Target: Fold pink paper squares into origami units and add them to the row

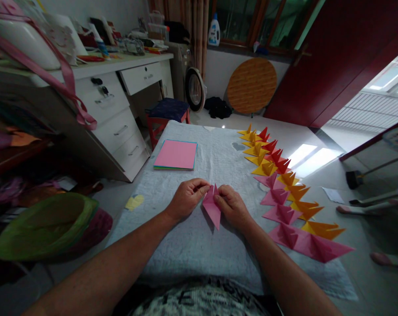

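A pink sheet of origami paper [212,210], folded into a narrow diamond with a split upper point, is held above the cloth between both hands. My left hand [187,197] pinches its upper left edge with thumb and fingertips. On the other side, my right hand [233,206] grips the upper right edge, thumb lying on the front face. The lower point hangs free. Beyond my left hand lies a stack of square coloured paper [175,154], pink on top. To the right, finished-looking folded paper cranes [283,214] stand in rows of pink, yellow, orange and red.
A pale cloth [215,153] covers the table. At left are a green-lined bin [47,226] and a white drawer desk [110,114]. A stool [168,109] stands past the far left corner. Cranes line the table's right edge.
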Available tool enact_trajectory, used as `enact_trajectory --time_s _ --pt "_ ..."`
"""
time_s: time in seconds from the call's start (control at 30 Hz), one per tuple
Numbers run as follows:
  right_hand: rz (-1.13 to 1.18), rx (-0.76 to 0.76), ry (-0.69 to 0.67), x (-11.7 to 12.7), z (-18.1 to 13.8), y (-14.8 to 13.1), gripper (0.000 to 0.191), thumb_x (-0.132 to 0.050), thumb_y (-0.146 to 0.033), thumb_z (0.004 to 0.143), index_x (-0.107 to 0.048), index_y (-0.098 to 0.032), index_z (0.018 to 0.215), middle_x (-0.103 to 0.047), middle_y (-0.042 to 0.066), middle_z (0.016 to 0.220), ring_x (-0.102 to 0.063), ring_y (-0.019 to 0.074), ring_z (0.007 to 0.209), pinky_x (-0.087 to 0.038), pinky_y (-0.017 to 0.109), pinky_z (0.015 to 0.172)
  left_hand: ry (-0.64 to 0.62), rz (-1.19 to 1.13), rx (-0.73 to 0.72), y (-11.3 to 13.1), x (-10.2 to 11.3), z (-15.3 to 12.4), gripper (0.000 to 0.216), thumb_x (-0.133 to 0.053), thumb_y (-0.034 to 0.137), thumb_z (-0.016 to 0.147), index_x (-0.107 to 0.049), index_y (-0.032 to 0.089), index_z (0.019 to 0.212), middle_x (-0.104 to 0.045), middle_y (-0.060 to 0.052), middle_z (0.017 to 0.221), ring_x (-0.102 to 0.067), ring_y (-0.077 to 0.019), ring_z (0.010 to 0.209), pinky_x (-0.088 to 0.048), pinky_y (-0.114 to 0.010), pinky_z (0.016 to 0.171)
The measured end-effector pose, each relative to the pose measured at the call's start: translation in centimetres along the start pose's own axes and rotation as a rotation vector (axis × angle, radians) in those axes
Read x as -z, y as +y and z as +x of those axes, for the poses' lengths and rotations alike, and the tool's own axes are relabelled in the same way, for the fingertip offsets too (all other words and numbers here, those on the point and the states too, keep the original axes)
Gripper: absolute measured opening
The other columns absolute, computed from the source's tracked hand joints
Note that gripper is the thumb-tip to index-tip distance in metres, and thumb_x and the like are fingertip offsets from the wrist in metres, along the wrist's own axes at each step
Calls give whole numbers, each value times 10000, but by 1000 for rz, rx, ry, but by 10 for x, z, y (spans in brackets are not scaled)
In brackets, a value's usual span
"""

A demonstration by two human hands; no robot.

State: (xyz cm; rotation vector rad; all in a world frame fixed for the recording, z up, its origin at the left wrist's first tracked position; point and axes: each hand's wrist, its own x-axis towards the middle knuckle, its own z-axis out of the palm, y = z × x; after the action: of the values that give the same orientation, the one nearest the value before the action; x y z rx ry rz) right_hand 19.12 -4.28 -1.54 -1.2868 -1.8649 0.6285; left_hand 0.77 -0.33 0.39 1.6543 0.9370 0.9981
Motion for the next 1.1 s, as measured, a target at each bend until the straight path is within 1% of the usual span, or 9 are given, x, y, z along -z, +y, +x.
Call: enact_trajectory --time_s 0.17,0.3,0.43,0.53,0.73,0.93,1.1 --pt "-29 32 -7 1 1 -4 183 -485 -244 923 -516 -223 744 -544 2 727 -486 169 715 -386 298 679 2 65 -29 1 1 0 199 -568 298 909 -686 163 824 -678 -16 777 -613 -153 758 -484 -269 735" --pt "-20 40 -14 -1 1 -6 171 -511 -237 904 -523 -223 734 -553 1 718 -493 174 730 -391 304 699 5 192 -114 3 0 -2 178 -549 252 918 -665 167 813 -652 -8 768 -597 -143 745 -456 -262 721" --pt "70 8 69 -2 1 -8 98 -552 -275 905 -596 -218 839 -623 19 807 -559 181 783 -426 313 733 -24 314 -182 4 -2 -4 155 -549 218 911 -658 170 812 -635 -7 761 -586 -144 736 -435 -264 701" --pt "105 19 131 -1 2 -9 94 -565 -267 903 -613 -218 838 -634 16 787 -580 179 774 -438 313 733 -33 368 -202 4 -3 -5 138 -546 198 910 -656 171 830 -643 -16 780 -592 -150 753 -435 -266 697" --pt "85 39 176 -1 2 -11 122 -558 -255 912 -624 -224 814 -640 15 761 -589 172 749 -452 301 712 -39 414 -246 4 -5 -7 147 -528 190 921 -650 183 839 -643 -18 786 -593 -147 746 -434 -262 674" --pt "81 64 173 -2 2 -9 129 -553 -233 909 -633 -226 808 -648 18 758 -588 173 742 -453 302 710 -28 429 -299 2 -4 -8 148 -518 183 937 -640 190 852 -648 -20 815 -610 -149 788 -455 -268 723" --pt "58 67 167 -2 2 -10 125 -554 -242 908 -628 -228 808 -645 17 755 -583 176 737 -447 311 708 -42 446 -307 0 -4 -8 153 -511 188 943 -637 195 857 -650 -20 823 -609 -152 798 -459 -273 732"
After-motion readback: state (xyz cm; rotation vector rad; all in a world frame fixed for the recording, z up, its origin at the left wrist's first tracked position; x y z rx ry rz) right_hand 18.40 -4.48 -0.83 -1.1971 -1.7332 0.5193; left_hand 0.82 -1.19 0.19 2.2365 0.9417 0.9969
